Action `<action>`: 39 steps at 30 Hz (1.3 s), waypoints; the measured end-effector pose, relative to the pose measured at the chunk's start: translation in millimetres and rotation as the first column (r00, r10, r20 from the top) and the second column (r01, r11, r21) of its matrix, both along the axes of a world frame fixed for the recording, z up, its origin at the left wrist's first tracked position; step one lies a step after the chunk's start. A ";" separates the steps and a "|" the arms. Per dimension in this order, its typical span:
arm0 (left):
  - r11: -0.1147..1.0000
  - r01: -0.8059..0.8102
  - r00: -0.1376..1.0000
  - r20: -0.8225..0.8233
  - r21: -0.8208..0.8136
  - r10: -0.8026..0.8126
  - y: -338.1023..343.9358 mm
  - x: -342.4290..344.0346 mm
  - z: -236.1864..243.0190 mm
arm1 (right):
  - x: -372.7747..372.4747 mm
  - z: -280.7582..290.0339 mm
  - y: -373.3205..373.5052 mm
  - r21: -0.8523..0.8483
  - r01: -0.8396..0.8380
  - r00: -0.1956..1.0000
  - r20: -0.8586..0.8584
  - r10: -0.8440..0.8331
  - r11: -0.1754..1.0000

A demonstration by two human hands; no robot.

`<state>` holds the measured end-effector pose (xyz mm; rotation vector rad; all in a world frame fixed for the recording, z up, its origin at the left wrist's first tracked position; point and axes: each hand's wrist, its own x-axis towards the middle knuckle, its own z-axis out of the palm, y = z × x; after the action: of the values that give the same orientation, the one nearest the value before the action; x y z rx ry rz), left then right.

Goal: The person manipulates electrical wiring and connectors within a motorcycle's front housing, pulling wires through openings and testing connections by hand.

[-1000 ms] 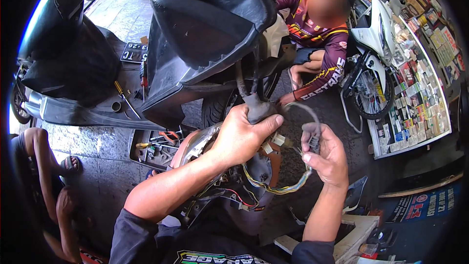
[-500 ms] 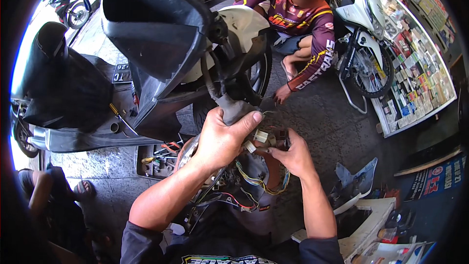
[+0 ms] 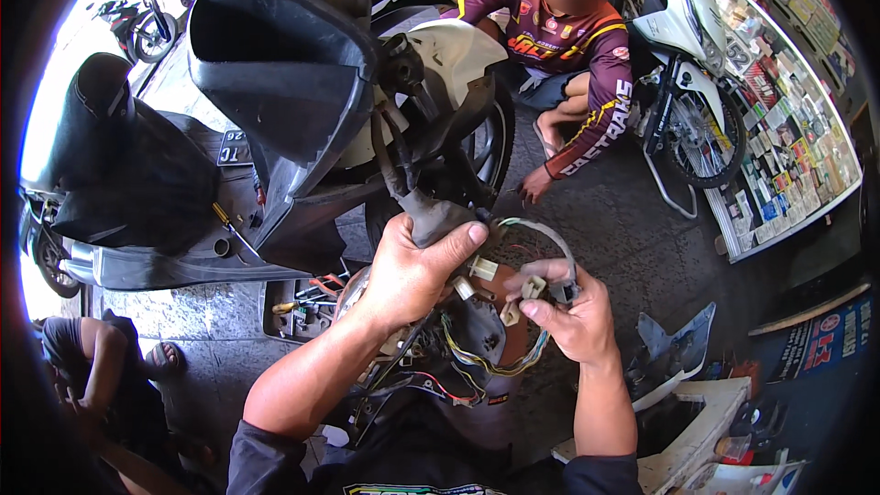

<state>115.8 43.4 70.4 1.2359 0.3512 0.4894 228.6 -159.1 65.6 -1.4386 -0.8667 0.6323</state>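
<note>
My left hand (image 3: 408, 270) is closed around a grey rubber boot (image 3: 436, 220) where the cable bundle comes down from the partly stripped scooter (image 3: 302, 73). Between the thumb and fingers of my right hand (image 3: 577, 316) is a pale wire connector (image 3: 533, 287); its wrapped wire lead (image 3: 555, 236) arches back toward the boot. Two white plugs, an upper plug (image 3: 483, 269) and a lower plug (image 3: 464, 289), hang between my hands. Below them lies a reddish body panel (image 3: 520, 335) with a loop of coloured wires (image 3: 500, 368).
Opposite me a person in a maroon jersey (image 3: 550, 41) crouches, one hand near the floor. A screwdriver (image 3: 235, 229) lies on the scooter's footboard, above a tool tray (image 3: 282, 319). At right are a white motorbike (image 3: 687, 73) and a display case (image 3: 788, 156). Another person (image 3: 101, 357) sits lower left.
My right hand has moved right and slightly down, drawing the connector and its lead out from the boot. My left hand keeps its hold on the boot.
</note>
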 end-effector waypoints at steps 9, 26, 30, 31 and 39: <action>0.998 0.044 0.999 -0.013 -0.041 -0.045 1.2 -2.0 2.8 | -0.1 28.9 5.8 -0.098 -0.014 0.992 0.120 0.025 0.995; 0.995 0.096 0.995 -0.040 0.019 -0.096 6.9 -8.9 11.6 | 1.5 67.1 25.5 -0.306 -0.042 0.865 0.464 0.188 0.951; 0.995 0.094 0.995 -0.029 0.012 -0.094 7.2 -7.3 8.9 | -2.5 70.4 26.3 -0.329 -0.047 0.880 0.433 0.194 0.943; 0.996 0.091 0.996 -0.023 0.021 -0.091 7.4 -7.1 8.3 | -4.8 71.7 27.2 -0.340 -0.035 0.880 0.435 0.190 0.940; 0.994 0.094 0.995 -0.030 0.049 -0.092 7.9 -6.8 6.7 | -0.7 71.2 30.7 -0.390 -0.043 0.860 0.455 0.233 0.920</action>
<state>109.0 51.3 77.1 1.3025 0.3049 0.4035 227.9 -128.4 136.9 -1.9413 -1.3170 0.5599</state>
